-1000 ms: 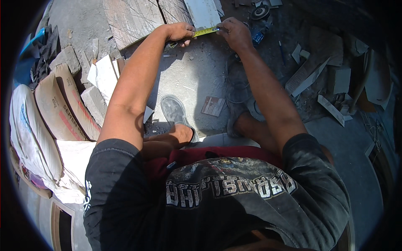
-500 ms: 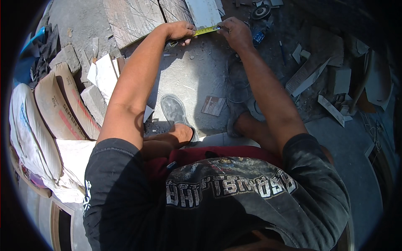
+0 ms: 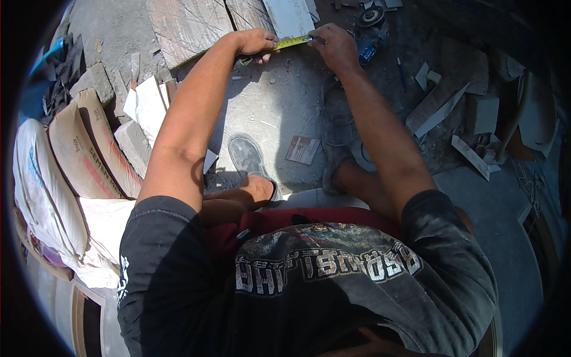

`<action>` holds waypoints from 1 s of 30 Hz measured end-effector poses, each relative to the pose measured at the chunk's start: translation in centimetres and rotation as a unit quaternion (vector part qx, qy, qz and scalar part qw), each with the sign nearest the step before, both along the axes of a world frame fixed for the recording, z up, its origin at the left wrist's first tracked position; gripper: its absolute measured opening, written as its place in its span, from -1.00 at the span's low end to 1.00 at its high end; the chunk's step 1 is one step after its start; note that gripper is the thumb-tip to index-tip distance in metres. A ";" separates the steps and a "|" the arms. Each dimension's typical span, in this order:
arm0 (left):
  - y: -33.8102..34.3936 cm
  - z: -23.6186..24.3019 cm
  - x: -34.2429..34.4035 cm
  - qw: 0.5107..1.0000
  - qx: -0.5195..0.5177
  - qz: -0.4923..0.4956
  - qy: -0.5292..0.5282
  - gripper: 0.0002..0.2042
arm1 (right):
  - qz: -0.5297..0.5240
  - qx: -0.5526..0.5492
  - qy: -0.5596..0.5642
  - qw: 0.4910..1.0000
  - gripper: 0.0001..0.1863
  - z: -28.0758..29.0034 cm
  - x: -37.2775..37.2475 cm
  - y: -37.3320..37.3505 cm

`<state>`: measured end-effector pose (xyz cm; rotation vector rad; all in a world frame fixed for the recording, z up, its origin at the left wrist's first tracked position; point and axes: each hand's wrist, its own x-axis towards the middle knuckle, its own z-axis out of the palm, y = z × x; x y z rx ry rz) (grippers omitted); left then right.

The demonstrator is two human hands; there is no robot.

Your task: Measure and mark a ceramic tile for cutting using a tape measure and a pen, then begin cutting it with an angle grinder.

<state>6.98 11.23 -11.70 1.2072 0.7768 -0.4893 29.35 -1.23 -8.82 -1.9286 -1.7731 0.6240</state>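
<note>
Left hand (image 3: 257, 44) edged forward; it and right hand (image 3: 334, 47) pinch yellow tape (image 3: 291, 43); sacks (image 3: 72, 152) bulge.

the tape (image 3: 291, 42) looks smooth, the concrete floor (image 3: 256, 104) rough.

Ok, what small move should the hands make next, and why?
Probably press the tape flush to the white board: the left hand and right hand hold it stretched along the board's near end, but I can't tell whether it touches.
</note>
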 end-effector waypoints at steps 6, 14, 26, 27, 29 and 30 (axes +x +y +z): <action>0.2 0.1 0.0 1.000 0.009 -0.004 0.005 -0.71 | 0.003 0.008 -0.004 1.000 -0.77 0.2 0.0 0.2; -0.1 0.3 0.1 1.000 0.010 0.005 -0.003 -0.69 | -0.005 0.009 0.002 1.000 -0.78 0.3 0.0 0.2; -0.6 0.6 0.2 1.000 0.015 0.019 -0.003 -0.70 | -0.001 0.009 -0.004 1.000 -0.79 0.5 0.1 0.0; -0.6 0.6 0.1 1.000 0.013 0.019 -0.004 -0.70 | 0.005 0.011 0.002 1.000 -0.79 0.5 0.1 0.0; -0.6 0.6 0.1 1.000 0.009 0.020 -0.004 -0.69 | 0.003 0.017 -0.009 1.000 -0.79 0.5 0.2 0.0; -0.5 0.5 0.1 1.000 0.014 0.017 -0.005 -0.70 | 0.006 0.011 -0.008 1.000 -0.79 0.4 0.2 0.1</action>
